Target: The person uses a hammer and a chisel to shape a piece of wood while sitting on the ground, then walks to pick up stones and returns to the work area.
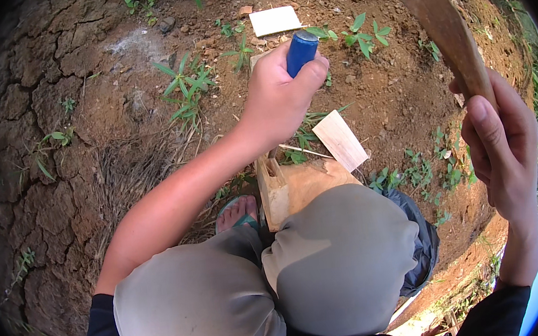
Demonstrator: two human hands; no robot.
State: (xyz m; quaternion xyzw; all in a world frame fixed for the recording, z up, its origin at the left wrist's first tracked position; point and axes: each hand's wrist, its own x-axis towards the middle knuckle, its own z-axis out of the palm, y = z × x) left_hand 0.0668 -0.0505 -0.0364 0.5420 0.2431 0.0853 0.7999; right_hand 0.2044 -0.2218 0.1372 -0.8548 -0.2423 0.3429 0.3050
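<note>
The bare earth (398,97) around the slotted wooden block (274,196) is uneven, so the block could rock under a blow. The person's grey-clad knees (346,264) crowd the block's near end; if one is steadying it, any slackening could let it skid. Beyond the block and to its right hangs a hammer-like tool (445,18), the right hand (503,142) wrapped round its wooden handle; a sweaty or loose grip could send it astray. Just left of the block, a sandalled foot (239,213) would be exposed to a slipping blade. Over the block's far part, the left hand (275,99) clenches a blue-handled tool (302,53); little handle shows above the thumb, so an off-centre strike could catch the knuckles.
</note>
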